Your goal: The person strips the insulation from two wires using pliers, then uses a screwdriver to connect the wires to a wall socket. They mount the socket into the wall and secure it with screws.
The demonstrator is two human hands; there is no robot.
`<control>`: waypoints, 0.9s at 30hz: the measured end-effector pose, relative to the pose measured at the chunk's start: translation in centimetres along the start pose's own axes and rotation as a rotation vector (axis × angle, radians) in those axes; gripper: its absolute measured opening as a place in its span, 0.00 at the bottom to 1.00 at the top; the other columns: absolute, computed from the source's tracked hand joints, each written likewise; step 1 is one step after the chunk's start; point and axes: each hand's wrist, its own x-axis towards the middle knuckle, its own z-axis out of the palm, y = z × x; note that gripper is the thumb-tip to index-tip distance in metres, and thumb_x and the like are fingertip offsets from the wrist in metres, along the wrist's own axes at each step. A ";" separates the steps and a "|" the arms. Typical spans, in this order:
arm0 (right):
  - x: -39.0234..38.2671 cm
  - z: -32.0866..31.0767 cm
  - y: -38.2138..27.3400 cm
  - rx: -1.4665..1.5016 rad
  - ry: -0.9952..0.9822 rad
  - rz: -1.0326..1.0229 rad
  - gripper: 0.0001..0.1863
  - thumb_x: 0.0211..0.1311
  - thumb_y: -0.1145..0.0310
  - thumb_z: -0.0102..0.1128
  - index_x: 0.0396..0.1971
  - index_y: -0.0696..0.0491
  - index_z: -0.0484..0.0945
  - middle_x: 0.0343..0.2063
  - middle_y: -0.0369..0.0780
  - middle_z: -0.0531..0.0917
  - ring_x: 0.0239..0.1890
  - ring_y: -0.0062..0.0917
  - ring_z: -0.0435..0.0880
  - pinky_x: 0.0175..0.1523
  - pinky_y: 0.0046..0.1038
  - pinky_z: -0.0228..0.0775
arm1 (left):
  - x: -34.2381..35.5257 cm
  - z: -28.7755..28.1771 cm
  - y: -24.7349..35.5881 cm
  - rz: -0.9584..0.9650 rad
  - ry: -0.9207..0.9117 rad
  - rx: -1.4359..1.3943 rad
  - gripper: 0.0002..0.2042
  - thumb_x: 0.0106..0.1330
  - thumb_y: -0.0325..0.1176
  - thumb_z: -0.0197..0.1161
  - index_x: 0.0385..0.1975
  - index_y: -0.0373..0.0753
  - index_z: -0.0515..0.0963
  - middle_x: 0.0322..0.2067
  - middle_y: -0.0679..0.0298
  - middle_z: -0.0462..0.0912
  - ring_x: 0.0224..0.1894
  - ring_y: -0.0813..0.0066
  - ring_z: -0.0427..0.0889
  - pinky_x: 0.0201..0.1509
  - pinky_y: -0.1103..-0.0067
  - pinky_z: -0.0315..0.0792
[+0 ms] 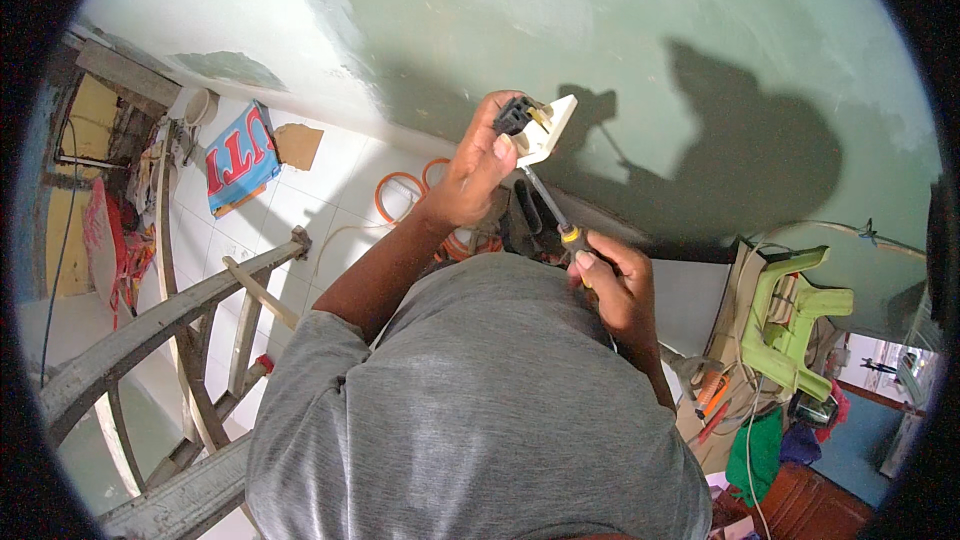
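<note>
My left hand (478,170) is raised in front of the wall and grips a white electrical wall plate (550,132) by its near side. Black socket parts (515,116) with brass-coloured metal are fixed at the back of the plate, by my fingertips. My right hand (614,278) is closed around the yellow and black handle of a screwdriver (547,197). Its metal shaft slants up and left to the lower edge of the plate. Whether the tip touches a screw is hidden.
A pale green wall (640,10) stands ahead, with shadows on it. A wooden ladder (180,325) leans at the left. Orange cable (384,196) lies coiled on the tiled floor near a cardboard piece (298,146). At the right are a light green stool (768,325) and orange-handled tools (712,392).
</note>
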 end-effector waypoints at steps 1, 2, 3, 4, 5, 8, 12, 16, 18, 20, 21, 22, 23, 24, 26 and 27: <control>0.0 0.7 -0.8 -0.129 0.105 -0.252 0.17 0.64 0.70 0.65 0.51 0.59 0.84 0.31 0.38 0.83 0.37 0.22 0.81 0.46 0.28 0.72 | 0.0 -0.1 -0.2 -0.004 -0.013 0.013 0.30 0.79 0.45 0.48 0.71 0.31 0.54 0.59 0.58 0.71 0.61 0.75 0.69 0.69 0.74 0.61; 0.2 0.7 -0.7 -0.179 0.153 -0.318 0.17 0.63 0.70 0.66 0.51 0.58 0.84 0.31 0.38 0.83 0.37 0.23 0.81 0.47 0.28 0.72 | 0.0 -0.3 -0.3 -0.009 -0.025 0.025 0.30 0.79 0.45 0.49 0.71 0.31 0.54 0.59 0.58 0.71 0.61 0.74 0.69 0.69 0.74 0.61; 0.5 0.6 -0.7 -0.230 0.200 -0.385 0.17 0.62 0.71 0.67 0.51 0.58 0.84 0.31 0.37 0.83 0.37 0.23 0.81 0.47 0.27 0.71 | 0.0 -0.3 -0.4 -0.013 -0.038 0.038 0.30 0.79 0.45 0.49 0.71 0.31 0.54 0.59 0.58 0.71 0.61 0.74 0.69 0.69 0.74 0.61; 0.7 0.5 -0.7 -0.287 0.246 -0.451 0.17 0.62 0.71 0.68 0.50 0.57 0.84 0.31 0.37 0.83 0.36 0.24 0.81 0.47 0.27 0.71 | 0.0 -0.2 -0.4 -0.025 -0.019 0.036 0.34 0.76 0.51 0.52 0.71 0.31 0.54 0.59 0.56 0.72 0.61 0.70 0.72 0.69 0.71 0.63; 0.5 0.5 -0.8 -0.169 0.204 -0.311 0.17 0.62 0.69 0.66 0.51 0.57 0.84 0.31 0.37 0.83 0.36 0.24 0.81 0.47 0.27 0.71 | 0.0 0.1 -0.4 -0.037 0.001 0.034 0.38 0.74 0.57 0.54 0.71 0.32 0.55 0.60 0.54 0.72 0.61 0.66 0.75 0.68 0.68 0.65; -0.6 0.7 -1.0 0.187 0.080 0.107 0.19 0.64 0.64 0.63 0.51 0.57 0.83 0.32 0.37 0.83 0.37 0.27 0.81 0.46 0.27 0.70 | 0.1 0.5 -0.4 -0.066 0.036 0.013 0.42 0.71 0.63 0.58 0.71 0.33 0.55 0.60 0.52 0.73 0.61 0.62 0.77 0.68 0.65 0.68; -0.4 -0.3 -0.2 0.018 -0.013 0.006 0.19 0.67 0.62 0.60 0.50 0.58 0.80 0.32 0.38 0.82 0.35 0.25 0.79 0.45 0.28 0.71 | 0.1 1.3 0.3 -0.034 0.004 -0.111 0.29 0.79 0.44 0.49 0.71 0.32 0.54 0.58 0.56 0.72 0.60 0.71 0.75 0.67 0.72 0.65; 0.2 1.1 0.7 -0.210 0.282 -0.486 0.17 0.69 0.61 0.59 0.49 0.58 0.80 0.34 0.37 0.83 0.35 0.24 0.79 0.44 0.27 0.71 | 0.5 1.5 0.5 -0.057 0.016 -0.064 0.33 0.76 0.51 0.51 0.70 0.33 0.54 0.58 0.55 0.72 0.59 0.67 0.77 0.67 0.69 0.68; 0.0 1.1 0.2 -0.170 0.274 -0.409 0.16 0.70 0.62 0.59 0.48 0.58 0.81 0.35 0.37 0.83 0.35 0.24 0.80 0.45 0.27 0.71 | 0.9 1.7 0.4 -0.083 0.024 -0.024 0.42 0.71 0.65 0.56 0.70 0.33 0.55 0.57 0.54 0.74 0.61 0.63 0.77 0.67 0.65 0.69; -0.8 0.4 -1.7 0.082 0.097 -0.076 0.16 0.70 0.64 0.58 0.49 0.58 0.81 0.33 0.34 0.80 0.35 0.19 0.77 0.42 0.24 0.69 | 1.1 1.3 -0.5 -0.051 0.013 0.053 0.43 0.71 0.65 0.56 0.70 0.33 0.56 0.57 0.54 0.74 0.60 0.63 0.78 0.67 0.65 0.69; -1.0 0.0 -2.2 0.206 0.007 0.090 0.16 0.71 0.65 0.57 0.50 0.58 0.81 0.32 0.33 0.79 0.35 0.17 0.76 0.41 0.22 0.67 | 1.2 1.2 -0.8 -0.034 0.009 0.091 0.43 0.71 0.66 0.56 0.69 0.33 0.56 0.57 0.54 0.74 0.60 0.63 0.78 0.67 0.66 0.69; -1.0 -0.3 -2.0 0.126 0.012 0.072 0.15 0.70 0.65 0.58 0.50 0.58 0.81 0.32 0.33 0.79 0.35 0.17 0.76 0.41 0.22 0.68 | 1.3 1.4 -0.6 -0.029 0.010 0.075 0.43 0.71 0.66 0.55 0.69 0.33 0.56 0.57 0.54 0.74 0.59 0.64 0.78 0.67 0.66 0.68; -0.9 -0.5 -1.6 0.045 0.017 0.054 0.15 0.70 0.66 0.59 0.49 0.58 0.81 0.32 0.32 0.79 0.35 0.17 0.76 0.42 0.22 0.68 | 1.4 1.9 -0.4 -0.024 0.012 0.058 0.43 0.71 0.66 0.55 0.69 0.33 0.56 0.57 0.54 0.74 0.59 0.64 0.78 0.67 0.66 0.68; -0.9 -0.7 -1.5 -0.036 0.021 0.036 0.15 0.69 0.66 0.59 0.49 0.58 0.82 0.32 0.32 0.79 0.35 0.18 0.76 0.42 0.22 0.68 | 1.5 2.1 -0.1 -0.019 0.014 0.042 0.43 0.71 0.66 0.55 0.69 0.32 0.56 0.57 0.54 0.74 0.59 0.64 0.78 0.67 0.66 0.68; -0.7 -0.1 -1.3 -0.168 0.176 -0.213 0.16 0.68 0.64 0.62 0.50 0.58 0.82 0.38 0.41 0.84 0.41 0.27 0.83 0.52 0.30 0.73 | 1.6 2.3 0.1 -0.013 0.011 0.057 0.42 0.72 0.65 0.54 0.69 0.32 0.56 0.57 0.54 0.74 0.59 0.64 0.78 0.67 0.67 0.68; -0.4 -0.1 -1.0 -0.227 0.227 -0.303 0.16 0.68 0.64 0.62 0.51 0.57 0.82 0.39 0.41 0.85 0.43 0.27 0.83 0.53 0.31 0.73 | 1.6 2.3 0.1 -0.009 0.010 0.065 0.42 0.72 0.65 0.54 0.69 0.32 0.56 0.57 0.54 0.74 0.59 0.64 0.78 0.67 0.67 0.68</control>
